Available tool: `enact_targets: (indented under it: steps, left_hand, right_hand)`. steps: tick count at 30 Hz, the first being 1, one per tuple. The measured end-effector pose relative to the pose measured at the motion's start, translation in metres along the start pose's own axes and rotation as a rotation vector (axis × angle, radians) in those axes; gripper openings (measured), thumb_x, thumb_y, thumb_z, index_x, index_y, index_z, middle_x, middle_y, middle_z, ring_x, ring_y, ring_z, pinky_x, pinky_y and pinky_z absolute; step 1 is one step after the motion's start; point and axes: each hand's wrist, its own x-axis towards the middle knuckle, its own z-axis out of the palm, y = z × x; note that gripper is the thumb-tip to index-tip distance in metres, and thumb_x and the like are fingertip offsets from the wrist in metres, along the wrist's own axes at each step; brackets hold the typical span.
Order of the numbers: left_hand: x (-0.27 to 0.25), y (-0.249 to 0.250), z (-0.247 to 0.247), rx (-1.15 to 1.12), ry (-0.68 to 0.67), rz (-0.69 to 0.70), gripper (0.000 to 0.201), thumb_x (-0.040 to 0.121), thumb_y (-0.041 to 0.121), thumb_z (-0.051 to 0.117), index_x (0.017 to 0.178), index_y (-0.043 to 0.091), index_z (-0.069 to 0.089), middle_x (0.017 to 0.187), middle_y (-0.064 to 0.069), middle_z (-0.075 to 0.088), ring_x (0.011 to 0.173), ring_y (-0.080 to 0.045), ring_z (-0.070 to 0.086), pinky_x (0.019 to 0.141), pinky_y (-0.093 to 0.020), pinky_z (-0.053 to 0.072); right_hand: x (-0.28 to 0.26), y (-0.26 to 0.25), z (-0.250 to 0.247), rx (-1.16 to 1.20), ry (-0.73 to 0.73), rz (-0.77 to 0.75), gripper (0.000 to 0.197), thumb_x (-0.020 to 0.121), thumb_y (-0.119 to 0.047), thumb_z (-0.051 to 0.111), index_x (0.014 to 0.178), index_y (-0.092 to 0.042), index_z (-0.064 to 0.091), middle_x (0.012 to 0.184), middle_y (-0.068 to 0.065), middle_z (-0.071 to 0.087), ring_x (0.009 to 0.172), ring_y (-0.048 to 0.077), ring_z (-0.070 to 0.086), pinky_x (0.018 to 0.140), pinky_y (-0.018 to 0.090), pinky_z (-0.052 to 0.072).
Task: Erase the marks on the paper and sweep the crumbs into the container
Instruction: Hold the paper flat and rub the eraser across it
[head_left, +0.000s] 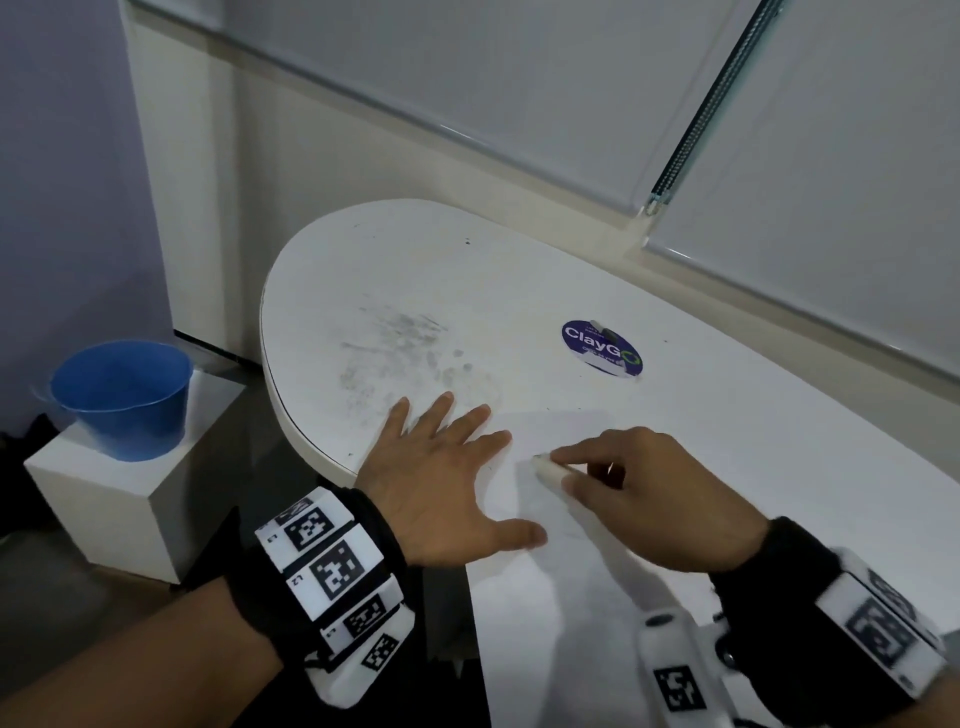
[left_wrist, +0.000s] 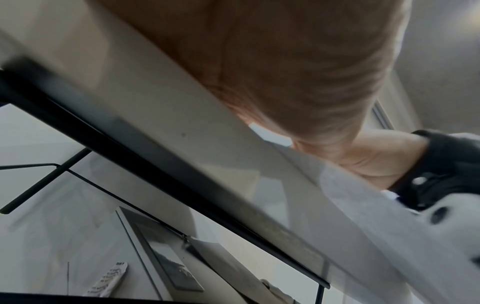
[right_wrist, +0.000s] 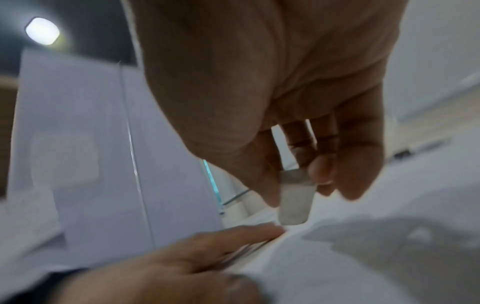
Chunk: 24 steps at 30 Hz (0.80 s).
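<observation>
The table (head_left: 519, 291) bears the paper (head_left: 561, 561) under both hands. The left hand (head_left: 441, 483) lies flat, fingers spread, pinning it; just beside, the right hand (head_left: 639, 493) pinches 1 eraser (head_left: 548, 467) tip-down. Should that pinning palm slip, rubbing could crumple the sheet.

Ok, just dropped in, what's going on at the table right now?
A person is erasing on a sheet of paper lying on the white table. The left hand lies flat with spread fingers, pinning the sheet's edge. The right hand pinches a white eraser, its tip down on the sheet. The blue bucket sits on a white box beside the table, untouched.
</observation>
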Motion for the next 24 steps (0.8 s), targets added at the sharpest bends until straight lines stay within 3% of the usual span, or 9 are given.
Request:
enact_targets:
  steps: [4,6,10,13,16,19,22,24]
  left_hand:
    - [0.000,0.000,0.005,0.002,0.054,0.001,0.097,0.074,0.095,0.018,0.155,0.043,0.014,0.166,0.014,-0.002,0.152,-0.015,-0.014,0.120,-0.054,-0.009]
    - [0.000,-0.002,0.005,-0.025,0.088,0.009,0.089,0.077,0.090,0.019,0.153,0.043,0.022,0.166,0.014,0.005,0.152,-0.014,-0.009,0.121,-0.053,-0.007]
    - [0.000,-0.004,-0.002,-0.084,0.101,0.010,0.089,0.069,0.087,0.030,0.146,0.043,0.034,0.163,0.018,0.014,0.152,-0.011,-0.002,0.122,-0.049,-0.003]
    - [-0.001,-0.003,-0.002,-0.105,0.120,0.002,0.091,0.064,0.090,0.033,0.142,0.043,0.038,0.162,0.019,0.017,0.151,-0.009,0.001,0.123,-0.048,-0.002]
    - [0.000,-0.004,0.000,-0.109,0.138,-0.001,0.090,0.065,0.093,0.037,0.139,0.043,0.041,0.161,0.019,0.019,0.151,-0.009,0.003,0.123,-0.048,0.000]
    - [0.001,-0.004,0.001,-0.103,0.152,0.000,0.085,0.069,0.093,0.043,0.138,0.043,0.042,0.160,0.020,0.020,0.151,-0.008,0.003,0.123,-0.047,0.002]
    - [0.001,-0.002,0.000,-0.125,0.152,-0.008,0.087,0.068,0.094,0.045,0.139,0.043,0.041,0.160,0.020,0.020,0.151,-0.007,0.003,0.123,-0.047,0.001]
    - [0.001,-0.002,0.000,-0.127,0.154,-0.007,0.086,0.069,0.092,0.046,0.139,0.043,0.041,0.160,0.020,0.020,0.151,-0.007,0.003,0.123,-0.048,0.001]
  right_hand:
    - [-0.003,0.011,0.003,-0.045,0.011,0.072,0.028,0.094,-0.034,0.054,0.118,-0.038,0.068,0.085,-0.011,0.065,0.080,0.004,0.058,0.079,0.025,0.047]
    - [-0.001,0.020,0.004,-0.043,0.004,0.115,0.030,0.093,-0.029,0.054,0.119,-0.040,0.067,0.083,-0.012,0.065,0.078,0.002,0.058,0.076,0.023,0.047]
    - [0.001,0.028,0.001,-0.021,-0.014,0.141,0.033,0.093,-0.025,0.054,0.116,-0.046,0.066,0.082,-0.010,0.066,0.075,0.003,0.060,0.072,0.020,0.048]
    - [0.004,0.025,-0.002,-0.014,-0.022,0.140,0.030,0.094,-0.028,0.053,0.117,-0.042,0.067,0.079,-0.014,0.062,0.075,0.000,0.057,0.066,0.013,0.042]
    - [0.012,0.023,-0.001,-0.053,-0.016,0.148,0.030,0.096,-0.026,0.051,0.119,-0.036,0.066,0.084,-0.018,0.057,0.089,0.008,0.059,0.075,0.022,0.040]
    - [0.015,0.012,0.002,-0.077,-0.014,0.095,0.029,0.099,-0.030,0.048,0.123,-0.032,0.065,0.100,-0.013,0.062,0.103,0.013,0.058,0.080,0.021,0.036]
    - [0.009,-0.006,0.005,-0.007,-0.103,-0.015,0.029,0.098,-0.035,0.048,0.121,-0.035,0.066,0.083,-0.019,0.059,0.081,0.002,0.057,0.072,0.017,0.041]
    - [0.014,-0.005,0.002,0.005,-0.105,0.008,0.028,0.096,-0.041,0.050,0.118,-0.039,0.067,0.077,-0.017,0.059,0.076,0.002,0.057,0.073,0.019,0.043]
